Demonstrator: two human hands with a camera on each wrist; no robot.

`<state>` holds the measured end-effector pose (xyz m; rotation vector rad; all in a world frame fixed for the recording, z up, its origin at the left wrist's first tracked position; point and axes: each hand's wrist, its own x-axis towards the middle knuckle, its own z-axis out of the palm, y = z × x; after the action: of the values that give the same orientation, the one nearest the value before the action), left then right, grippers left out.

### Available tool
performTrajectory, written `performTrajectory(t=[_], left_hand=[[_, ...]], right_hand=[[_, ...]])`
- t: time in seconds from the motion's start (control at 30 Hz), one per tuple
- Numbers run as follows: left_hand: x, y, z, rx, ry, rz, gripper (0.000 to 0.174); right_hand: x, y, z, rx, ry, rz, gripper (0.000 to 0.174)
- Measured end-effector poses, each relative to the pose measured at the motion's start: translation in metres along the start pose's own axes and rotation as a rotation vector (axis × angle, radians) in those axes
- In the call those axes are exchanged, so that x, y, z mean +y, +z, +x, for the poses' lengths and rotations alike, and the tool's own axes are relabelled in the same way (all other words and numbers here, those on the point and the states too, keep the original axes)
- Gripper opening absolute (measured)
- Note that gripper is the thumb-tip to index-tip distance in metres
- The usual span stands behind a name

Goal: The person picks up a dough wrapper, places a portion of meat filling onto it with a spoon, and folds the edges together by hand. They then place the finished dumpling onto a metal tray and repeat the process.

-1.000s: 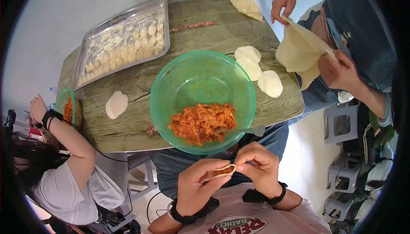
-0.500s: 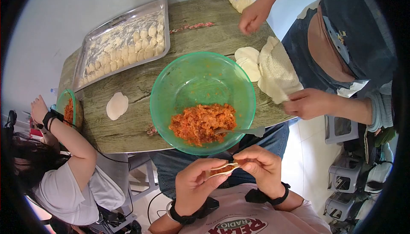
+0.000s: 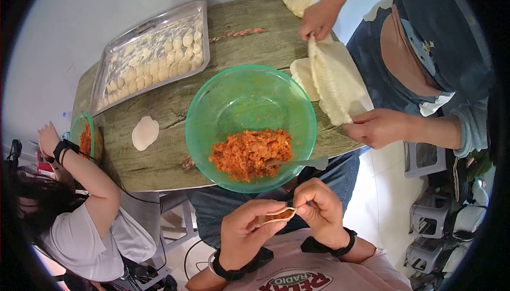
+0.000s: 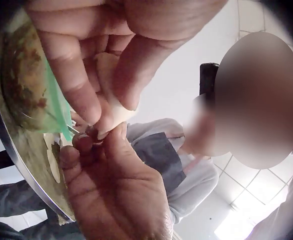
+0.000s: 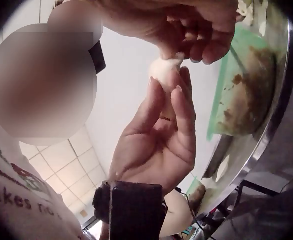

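Cupping the filled wrapper [image 3: 281, 215] between curled fingers and thumb, my left hand [image 3: 248, 232] holds it from the left; my right hand [image 3: 322, 214] pinches its right end with thumb and fingertips, just below the green bowl [image 3: 251, 99] in the head view.

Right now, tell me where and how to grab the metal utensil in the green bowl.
I'd pinch the metal utensil by its broad handle end, coming from the right: that end sticks out past the green bowl's near right rim, while the other end sits in the reddish filling.
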<state>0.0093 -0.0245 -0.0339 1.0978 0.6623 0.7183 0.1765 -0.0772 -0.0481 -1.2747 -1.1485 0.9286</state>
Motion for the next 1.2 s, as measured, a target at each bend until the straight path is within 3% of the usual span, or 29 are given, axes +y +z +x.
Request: performTrajectory(t=[0.17,0.33,0.43,0.53,0.73,1.2], left_hand=[[0.001,-0.003,0.002,0.006,-0.004,0.047,0.031],[0.0,-0.002,0.002,0.013,-0.02,0.019,0.031],[-0.001,-0.001,0.002,0.009,-0.018,0.014,0.032],[-0.001,-0.001,0.002,0.005,-0.003,0.016,0.032],[0.001,-0.001,0.002,0.007,0.015,0.043,0.032],[0.0,0.0,0.001,-0.024,0.023,0.093,0.03]], right_hand=[[0.002,0.001,-0.001,-0.003,0.003,-0.011,0.011],[0.001,0.003,-0.004,0.133,0.164,0.231,0.013],[-0.001,-0.003,0.002,0.073,0.055,0.061,0.011],[-0.003,-0.009,0.002,-0.026,0.047,0.074,0.013],[-0.006,-0.01,0.006,-0.033,-0.003,0.066,0.015],[0.002,-0.009,-0.001,-0.037,0.056,0.089,0.012]])
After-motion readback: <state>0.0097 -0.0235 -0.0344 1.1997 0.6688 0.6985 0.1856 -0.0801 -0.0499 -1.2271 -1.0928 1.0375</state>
